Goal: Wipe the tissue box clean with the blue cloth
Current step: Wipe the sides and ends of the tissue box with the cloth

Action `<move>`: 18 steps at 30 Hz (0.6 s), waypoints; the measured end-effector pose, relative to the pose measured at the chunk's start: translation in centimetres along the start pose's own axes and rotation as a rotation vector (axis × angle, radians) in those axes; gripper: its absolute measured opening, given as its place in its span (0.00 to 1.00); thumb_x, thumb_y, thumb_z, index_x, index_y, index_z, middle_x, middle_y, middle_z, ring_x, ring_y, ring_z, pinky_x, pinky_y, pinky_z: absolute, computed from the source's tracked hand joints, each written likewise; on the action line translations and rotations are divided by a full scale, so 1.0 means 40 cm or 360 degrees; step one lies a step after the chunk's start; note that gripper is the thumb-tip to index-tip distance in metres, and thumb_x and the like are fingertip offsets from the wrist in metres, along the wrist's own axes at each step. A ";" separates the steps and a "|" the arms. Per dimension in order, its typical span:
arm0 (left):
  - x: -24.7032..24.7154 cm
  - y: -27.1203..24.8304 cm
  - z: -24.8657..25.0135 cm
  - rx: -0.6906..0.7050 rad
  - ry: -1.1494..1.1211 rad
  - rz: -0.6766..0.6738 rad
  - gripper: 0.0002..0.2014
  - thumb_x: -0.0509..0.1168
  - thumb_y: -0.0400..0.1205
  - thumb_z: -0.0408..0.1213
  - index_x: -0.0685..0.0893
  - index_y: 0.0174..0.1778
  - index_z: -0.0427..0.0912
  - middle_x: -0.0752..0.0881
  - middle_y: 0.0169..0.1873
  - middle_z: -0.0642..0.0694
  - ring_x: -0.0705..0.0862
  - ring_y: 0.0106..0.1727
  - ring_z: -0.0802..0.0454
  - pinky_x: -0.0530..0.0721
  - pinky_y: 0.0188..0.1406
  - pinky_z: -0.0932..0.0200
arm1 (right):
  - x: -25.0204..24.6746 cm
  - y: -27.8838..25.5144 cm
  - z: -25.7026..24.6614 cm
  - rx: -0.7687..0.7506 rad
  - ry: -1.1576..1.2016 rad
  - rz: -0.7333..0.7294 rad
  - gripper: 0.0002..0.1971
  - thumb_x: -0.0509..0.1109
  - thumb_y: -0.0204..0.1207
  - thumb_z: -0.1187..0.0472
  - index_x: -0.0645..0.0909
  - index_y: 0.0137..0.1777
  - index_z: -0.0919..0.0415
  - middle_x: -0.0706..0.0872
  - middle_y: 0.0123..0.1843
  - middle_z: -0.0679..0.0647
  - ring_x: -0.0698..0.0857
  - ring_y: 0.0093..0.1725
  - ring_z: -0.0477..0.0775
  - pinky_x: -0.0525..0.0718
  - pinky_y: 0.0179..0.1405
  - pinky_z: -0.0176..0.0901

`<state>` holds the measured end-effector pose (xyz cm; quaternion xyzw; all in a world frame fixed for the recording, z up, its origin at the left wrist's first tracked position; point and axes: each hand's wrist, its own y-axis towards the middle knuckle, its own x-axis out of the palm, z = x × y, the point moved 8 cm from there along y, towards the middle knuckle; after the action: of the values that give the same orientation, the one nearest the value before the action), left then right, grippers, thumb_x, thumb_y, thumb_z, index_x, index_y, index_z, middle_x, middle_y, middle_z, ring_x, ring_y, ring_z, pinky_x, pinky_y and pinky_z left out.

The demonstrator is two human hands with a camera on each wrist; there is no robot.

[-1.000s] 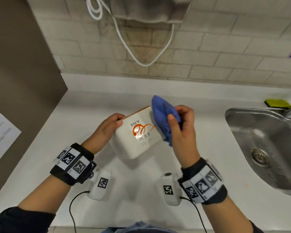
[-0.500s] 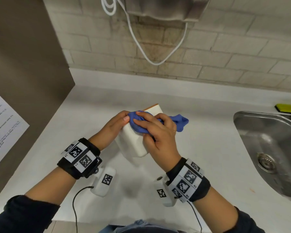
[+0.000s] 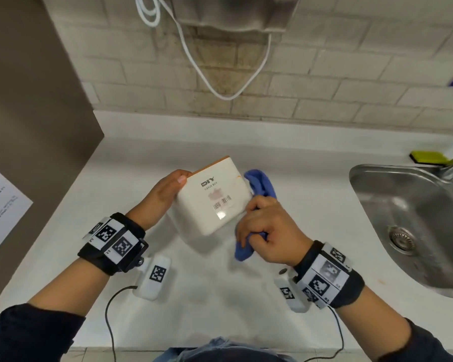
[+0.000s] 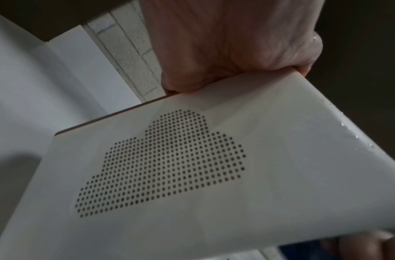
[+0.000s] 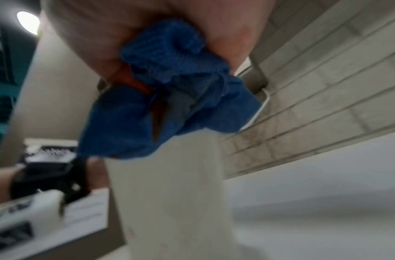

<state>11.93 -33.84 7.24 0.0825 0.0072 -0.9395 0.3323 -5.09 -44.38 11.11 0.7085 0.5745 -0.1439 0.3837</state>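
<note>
A white tissue box (image 3: 215,197) with an orange lid edge, "DIY" print and a barcode is tilted up off the white counter (image 3: 220,296). My left hand (image 3: 162,194) grips its left side, thumb on the printed face. Only a faint pink smear shows on that face. The left wrist view shows the box (image 4: 214,176) with a dotted cloud pattern, held by my left hand (image 4: 225,52). My right hand (image 3: 264,231) grips the bunched blue cloth (image 3: 262,185) at the box's right edge. In the right wrist view the cloth (image 5: 169,98) carries orange stains and touches the box (image 5: 169,193).
A steel sink (image 3: 416,220) lies to the right, with a yellow-green sponge (image 3: 429,157) behind it. A brown panel (image 3: 32,113) with a paper sheet (image 3: 0,207) stands at left. A white cable (image 3: 220,82) hangs on the brick wall.
The orange scribble seen on the box a second ago is wiped away. My right hand swept the cloth over the face and has come back to the box's right edge.
</note>
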 end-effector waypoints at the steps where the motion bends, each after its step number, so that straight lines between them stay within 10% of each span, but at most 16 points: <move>1: -0.005 -0.001 -0.003 -0.0014 -0.0005 0.0017 0.23 0.53 0.70 0.62 0.81 0.48 0.50 0.84 0.47 0.45 0.81 0.46 0.57 0.76 0.48 0.57 | -0.025 -0.015 0.024 0.0090 0.0044 0.0083 0.14 0.56 0.58 0.65 0.83 0.28 0.52 0.89 0.30 0.52 0.76 0.41 0.46 0.76 0.52 0.51; 7: 0.025 -0.008 0.004 0.0041 0.0038 -0.0050 0.22 0.54 0.68 0.62 0.80 0.47 0.50 0.83 0.46 0.48 0.81 0.42 0.64 0.76 0.42 0.70 | -0.155 -0.023 0.009 0.0221 0.0737 0.0785 0.14 0.54 0.66 0.67 0.82 0.40 0.62 0.86 0.48 0.62 0.84 0.54 0.61 0.81 0.55 0.45; 10: 0.033 -0.010 0.005 0.0056 0.0034 -0.0063 0.22 0.54 0.67 0.61 0.79 0.46 0.51 0.82 0.44 0.49 0.79 0.39 0.65 0.74 0.38 0.70 | -0.146 0.040 -0.023 0.0145 0.0444 0.0823 0.16 0.55 0.68 0.67 0.85 0.43 0.57 0.86 0.52 0.39 0.80 0.59 0.55 0.79 0.56 0.56; 18: 0.028 0.005 -0.003 0.0059 -0.0047 -0.0023 0.20 0.57 0.66 0.59 0.80 0.43 0.49 0.83 0.41 0.49 0.81 0.36 0.65 0.77 0.38 0.68 | -0.054 0.041 0.048 0.0234 0.0359 0.0517 0.18 0.52 0.65 0.64 0.86 0.37 0.56 0.82 0.51 0.41 0.77 0.59 0.52 0.75 0.61 0.48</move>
<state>11.22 -34.67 6.97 0.0747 -0.0144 -0.9430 0.3240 -3.75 -47.33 11.84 0.8295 0.4799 -0.0415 0.2825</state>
